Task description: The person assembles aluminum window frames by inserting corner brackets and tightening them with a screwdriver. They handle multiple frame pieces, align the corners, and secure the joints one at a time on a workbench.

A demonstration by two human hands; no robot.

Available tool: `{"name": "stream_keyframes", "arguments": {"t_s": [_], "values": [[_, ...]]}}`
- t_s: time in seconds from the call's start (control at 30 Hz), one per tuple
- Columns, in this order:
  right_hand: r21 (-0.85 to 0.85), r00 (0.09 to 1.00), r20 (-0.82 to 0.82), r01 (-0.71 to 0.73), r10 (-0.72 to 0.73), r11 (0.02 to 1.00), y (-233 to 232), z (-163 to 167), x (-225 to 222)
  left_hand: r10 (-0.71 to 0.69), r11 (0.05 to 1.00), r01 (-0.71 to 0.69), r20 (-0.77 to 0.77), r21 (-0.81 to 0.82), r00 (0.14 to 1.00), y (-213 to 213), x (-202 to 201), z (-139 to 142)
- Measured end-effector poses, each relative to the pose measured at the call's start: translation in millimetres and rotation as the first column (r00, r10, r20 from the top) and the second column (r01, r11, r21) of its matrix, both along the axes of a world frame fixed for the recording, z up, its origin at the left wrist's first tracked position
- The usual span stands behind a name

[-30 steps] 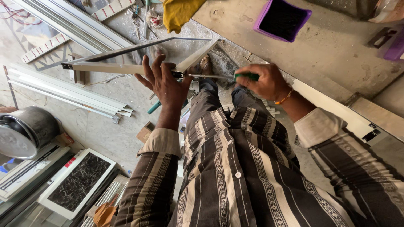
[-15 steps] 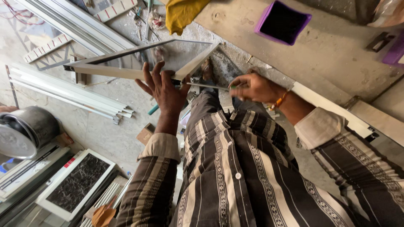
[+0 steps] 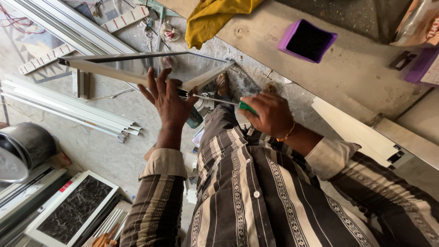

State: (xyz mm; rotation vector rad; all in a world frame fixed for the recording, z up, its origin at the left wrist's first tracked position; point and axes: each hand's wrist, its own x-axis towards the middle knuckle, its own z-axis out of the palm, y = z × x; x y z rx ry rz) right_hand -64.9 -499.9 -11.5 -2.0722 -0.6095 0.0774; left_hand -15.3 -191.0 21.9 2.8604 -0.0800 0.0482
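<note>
Near the middle of the view, the frame (image 3: 137, 68) was held up above the floor (image 3: 105, 146), with one corner pointing toward the person. Compared with one second before, the frame stood higher and closer to the camera, and the screwdriver (image 3: 219, 101) had moved from beside the corner to right against it. The metal shaft now lay almost level, its tip at the corner joint, where a small dark fitting was visible. I judge that the tool was now engaged with that joint, though the screw itself was too small to see.

The left hand (image 3: 168, 98) was open, fingers spread wide, and its palm pressed flat on the frame near the corner; it did not close around anything. The right hand (image 3: 270, 114) was closed tightly on the green handle of the screwdriver, with only a little green visible at the thumb side.

Around them, long pale profiles (image 3: 68, 107) lay on the floor to the left, well apart from the hands. A yellow cloth (image 3: 215, 16) and a purple box (image 3: 307, 40) rested on the slab (image 3: 356, 77) behind the frame. A steel pot (image 3: 23, 148) stood at the left edge, and a dark panel (image 3: 75, 210) lay below it.
</note>
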Motion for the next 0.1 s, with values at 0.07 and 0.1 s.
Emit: {"name": "stream_keyframes", "arguments": {"t_s": [0.07, 0.1], "values": [[0.012, 0.959, -0.282, 0.015, -0.011, 1.000, 4.8, 1.7, 7.8, -0.002, 1.000, 0.002, -0.003, -0.014, 1.000, 3.2, 5.8, 1.6], [0.189, 0.720, -0.687, 0.052, 0.094, 0.981, 8.4, 1.5, 11.7, -0.005, 1.000, 0.005, -0.006, -0.020, 1.000, 5.3, 6.3, 3.1]]}}
